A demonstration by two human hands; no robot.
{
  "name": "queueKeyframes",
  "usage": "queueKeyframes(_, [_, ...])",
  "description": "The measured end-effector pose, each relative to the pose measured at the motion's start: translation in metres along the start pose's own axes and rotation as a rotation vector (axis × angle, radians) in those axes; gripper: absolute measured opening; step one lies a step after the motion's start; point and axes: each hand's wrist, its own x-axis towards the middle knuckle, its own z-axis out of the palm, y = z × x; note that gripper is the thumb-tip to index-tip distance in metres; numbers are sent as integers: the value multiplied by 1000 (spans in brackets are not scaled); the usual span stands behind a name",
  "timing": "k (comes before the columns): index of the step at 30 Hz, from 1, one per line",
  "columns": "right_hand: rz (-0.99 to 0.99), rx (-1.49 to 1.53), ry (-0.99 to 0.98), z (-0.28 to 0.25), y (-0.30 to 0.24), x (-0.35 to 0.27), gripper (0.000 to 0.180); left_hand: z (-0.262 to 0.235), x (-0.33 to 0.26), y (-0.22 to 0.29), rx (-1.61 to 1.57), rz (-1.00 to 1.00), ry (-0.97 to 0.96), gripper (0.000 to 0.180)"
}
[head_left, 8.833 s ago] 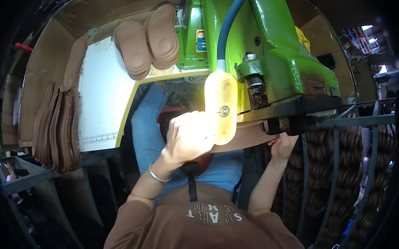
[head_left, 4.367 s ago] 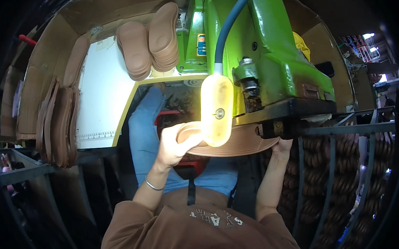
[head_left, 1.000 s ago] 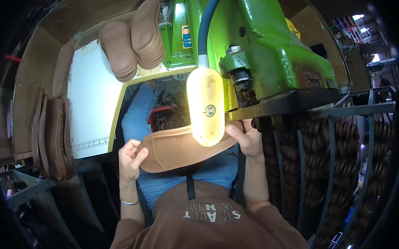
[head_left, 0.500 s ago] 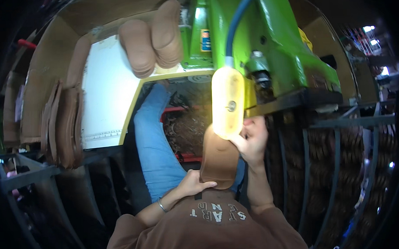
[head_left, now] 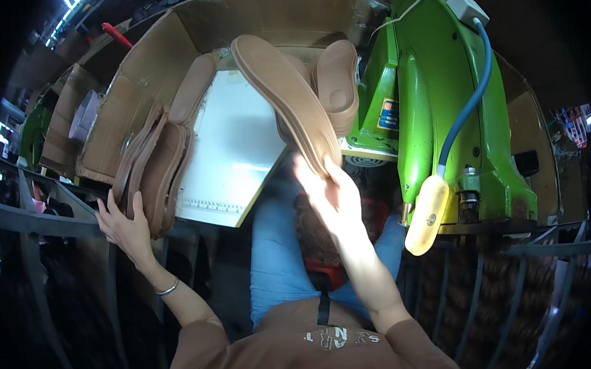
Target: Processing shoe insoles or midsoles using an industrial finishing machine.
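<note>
A long brown shoe sole (head_left: 286,94) is held up over the white tabletop by my right hand (head_left: 329,193), which grips its near end. The sole tilts away toward the far left and partly covers the stacked soles (head_left: 336,85) behind it. Over at the left, my left hand (head_left: 126,229) has its fingers spread around the near end of a bundle of brown soles (head_left: 165,173) standing on edge. Its fingertips are at the bundle, but I cannot tell how firmly they touch.
Right of the white tabletop (head_left: 232,147) stands a green machine (head_left: 430,115). A lit yellow lamp (head_left: 428,215) hangs from its blue flexible neck. Cardboard walls (head_left: 251,23) border the table. Metal racks (head_left: 481,269) stand at both sides; a red container (head_left: 328,274) is between my legs.
Both hands held a sole in front of my body under the lamp. My left hand has let go and reached to the bundle; my right hand has carried the sole forward and left.
</note>
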Motion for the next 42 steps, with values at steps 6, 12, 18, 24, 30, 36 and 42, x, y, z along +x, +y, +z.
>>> queueKeyframes(6, [-99, 168, 71, 3, 20, 110, 40, 23, 20, 0, -204, -104, -249, 60])
queueKeyframes(12, [59, -284, 36, -28, 43, 51, 34, 48, 51, -11, -398, -260, -297, 46])
queueKeyframes(18, [231, -389, 123, -97, 37, -21, 22, 63, 64, -35, -813, -146, -157, 30])
queueKeyframes(24, [324, -416, -18, -104, 10, -74, 27, -83, 12, 26, -742, 261, 163, 31])
queueKeyframes(30, [272, -92, -144, -112, -49, -116, 68, -124, -47, 96, -1210, 793, -447, 40])
queueKeyframes(36, [-100, -595, 367, -135, -92, -222, 51, -74, -158, 188, -2167, 172, -1136, 57])
queueKeyframes(42, [-122, -812, 486, -171, -48, -285, 49, -107, -245, 243, -1994, -48, -1650, 38])
